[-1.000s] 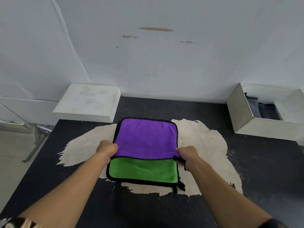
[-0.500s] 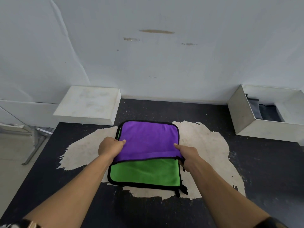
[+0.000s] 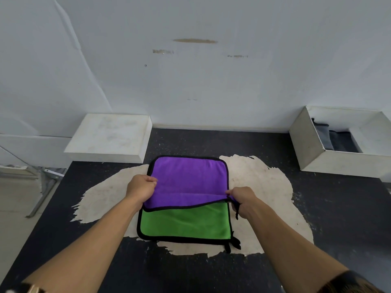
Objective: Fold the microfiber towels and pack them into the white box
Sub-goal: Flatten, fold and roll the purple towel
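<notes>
A towel [image 3: 188, 178] with a purple side, a green side and black trim lies on the table in front of me. Its purple flap is folded over the far part, and the green part [image 3: 186, 224] shows near me. My left hand [image 3: 140, 187] grips the flap's left edge. My right hand [image 3: 241, 198] pinches the flap's right corner, lifted slightly off the green layer. The open white box [image 3: 317, 163] stands at the far right with dark grey folded towels [image 3: 332, 138] inside.
A flat white closed box [image 3: 110, 138] sits at the far left against the wall. The black tabletop [image 3: 338, 208] has a worn beige patch [image 3: 264, 180] under the towel. The table's left edge drops to the floor, where a metal frame [image 3: 46, 180] stands.
Both hands have drawn the purple flap's near edge a little farther from me and lifted it, so more green shows. The right corner is now raised.
</notes>
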Tool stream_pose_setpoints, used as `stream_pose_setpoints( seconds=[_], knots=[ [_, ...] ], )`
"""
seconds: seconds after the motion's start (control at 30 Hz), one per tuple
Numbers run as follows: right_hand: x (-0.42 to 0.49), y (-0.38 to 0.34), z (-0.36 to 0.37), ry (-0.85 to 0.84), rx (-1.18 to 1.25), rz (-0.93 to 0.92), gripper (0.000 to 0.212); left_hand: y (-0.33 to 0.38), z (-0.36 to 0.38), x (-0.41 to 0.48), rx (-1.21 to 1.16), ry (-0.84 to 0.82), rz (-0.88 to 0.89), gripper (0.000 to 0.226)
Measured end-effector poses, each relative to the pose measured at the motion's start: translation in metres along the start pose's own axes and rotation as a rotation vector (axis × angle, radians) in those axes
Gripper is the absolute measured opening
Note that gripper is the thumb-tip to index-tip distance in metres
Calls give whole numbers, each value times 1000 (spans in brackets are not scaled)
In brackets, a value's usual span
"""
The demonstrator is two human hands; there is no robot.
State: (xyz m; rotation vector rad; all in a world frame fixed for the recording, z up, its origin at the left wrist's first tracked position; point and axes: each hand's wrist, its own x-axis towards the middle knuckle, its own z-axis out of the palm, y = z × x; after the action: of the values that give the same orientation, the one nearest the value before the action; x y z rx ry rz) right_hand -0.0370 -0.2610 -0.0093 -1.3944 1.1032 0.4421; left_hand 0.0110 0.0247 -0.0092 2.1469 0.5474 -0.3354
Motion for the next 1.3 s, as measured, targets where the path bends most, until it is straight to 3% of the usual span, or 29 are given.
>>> stream_pose_setpoints(
  seconds=[0.13,0.27,0.4,0.57,0.73,0.9,1.03,1.17,1.3],
  knots=[
    [-3,-1,0,-61,151,17,16,3,-1,-1,-38,19,56,17],
    [-2,-6,1,-39,147,-3,42,9,-1,-2,-21,28,93,21],
    [-2,-7,-1,-1,29,-11,19,15,-1,-4,-23,8,116,22],
    [1,-9,-9,-4,126,18,2,25,-1,-9,-21,-15,174,23],
    [-7,-36,-23,48,250,-168,16,57,5,-17,-139,-45,261,32],
    [-17,-72,-72,12,410,-234,5,111,28,-28,-388,-144,281,40],
    [-24,-94,-114,-19,400,-261,35,144,62,-34,-363,-205,274,34],
    [-34,-126,-156,-12,440,-386,18,187,88,-44,-382,-208,371,36],
    [-24,-124,-202,-13,375,-464,35,198,112,-68,-394,-190,452,39]
  ],
)
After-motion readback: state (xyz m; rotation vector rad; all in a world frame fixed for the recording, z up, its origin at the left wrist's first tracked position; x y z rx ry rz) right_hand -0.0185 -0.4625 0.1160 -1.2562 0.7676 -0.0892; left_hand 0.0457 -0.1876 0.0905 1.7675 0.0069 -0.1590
